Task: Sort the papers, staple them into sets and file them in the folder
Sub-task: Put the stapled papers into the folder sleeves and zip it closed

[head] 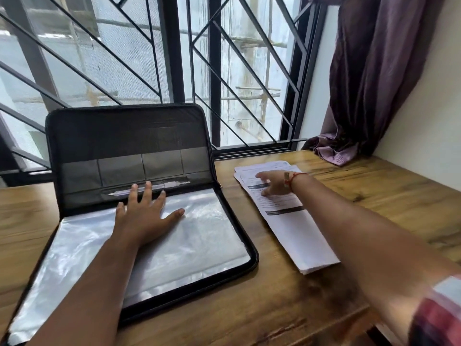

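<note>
Left hand point(147, 213): flat, palm down, fingers straight and spread, gripping nothing. We see it pressing on the top clear plastic sleeve point(199, 245) of the open folder point(129, 131), fingertips reaching the hinge line, just at the long metal clip bar point(174, 183). The forearm runs back over the sleeves towards the lower left.

Right hand point(273, 184): reached out to the right, fingers extended and resting on the top sheet of the paper stack point(299, 236). We note slight blur, but see no curl round anything, so we read it as open and only touching. There is a red thread bracelet point(293, 179) on the wrist and a checked sleeve point(444, 315) at the lower right edge.

The folder is a black zip case. Its base lies flat on the wooden table point(274, 308) and is filled with clear sleeves. Its lid stands upright against the window grille point(112, 58), with a row of grey pockets point(119, 168) on the inside.

The papers are printed white sheets with dark header bands, loosely fanned, lying on the table just right of the folder and not touching it. We see none of them inside the folder.

Behind is a barred window, and a purple curtain point(374, 83) hangs at the right with its hem bunched on the table's far corner, near the top of the stack
</note>
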The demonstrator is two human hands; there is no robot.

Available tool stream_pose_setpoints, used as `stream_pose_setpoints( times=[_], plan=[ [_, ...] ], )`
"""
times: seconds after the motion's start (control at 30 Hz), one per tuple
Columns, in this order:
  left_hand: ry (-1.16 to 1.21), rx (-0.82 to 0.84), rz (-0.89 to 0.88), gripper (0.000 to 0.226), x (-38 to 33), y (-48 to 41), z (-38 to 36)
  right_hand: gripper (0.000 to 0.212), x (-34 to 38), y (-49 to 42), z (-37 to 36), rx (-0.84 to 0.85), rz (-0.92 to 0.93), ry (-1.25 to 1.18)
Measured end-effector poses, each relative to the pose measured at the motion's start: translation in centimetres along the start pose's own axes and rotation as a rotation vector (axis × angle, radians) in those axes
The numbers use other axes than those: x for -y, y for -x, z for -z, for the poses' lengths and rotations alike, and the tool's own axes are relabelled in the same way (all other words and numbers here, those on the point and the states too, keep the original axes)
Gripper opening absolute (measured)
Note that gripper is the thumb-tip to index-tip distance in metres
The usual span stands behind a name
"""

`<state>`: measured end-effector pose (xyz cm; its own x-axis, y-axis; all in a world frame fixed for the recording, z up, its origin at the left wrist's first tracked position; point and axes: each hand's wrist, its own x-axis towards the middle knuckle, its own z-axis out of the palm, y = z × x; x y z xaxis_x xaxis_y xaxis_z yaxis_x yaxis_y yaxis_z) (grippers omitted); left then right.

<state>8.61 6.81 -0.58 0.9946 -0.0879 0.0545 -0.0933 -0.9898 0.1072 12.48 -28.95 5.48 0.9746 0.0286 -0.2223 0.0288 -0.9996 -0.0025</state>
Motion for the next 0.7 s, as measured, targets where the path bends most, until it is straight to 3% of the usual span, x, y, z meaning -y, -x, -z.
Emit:
stream_pose_setpoints(
  times=[0.1, 0.37, 0.63, 0.7],
  plan=[
    [0.0, 0.006, 0.002, 0.099, -0.1, -0.1, 0.0, 0.065, -0.3, -1.4, 0.8, 0.039, 0.024, 0.104],
    [0.003, 0.003, 0.004, 0.101, -0.1, -0.1, -0.1, 0.064, -0.2, -3.1, 2.0, 0.055, 0.013, 0.101],
    [-0.001, 0.006, 0.002, 0.099, -0.1, 0.1, -0.1, 0.022, -0.2, -0.6, 7.3, -0.174, 0.074, 0.084],
    [0.002, 0.01, 0.002, 0.099, -0.1, 0.1, 0.0, 0.026, 0.0, 0.6, 9.8, -0.243, 0.092, 0.04]
  ],
)
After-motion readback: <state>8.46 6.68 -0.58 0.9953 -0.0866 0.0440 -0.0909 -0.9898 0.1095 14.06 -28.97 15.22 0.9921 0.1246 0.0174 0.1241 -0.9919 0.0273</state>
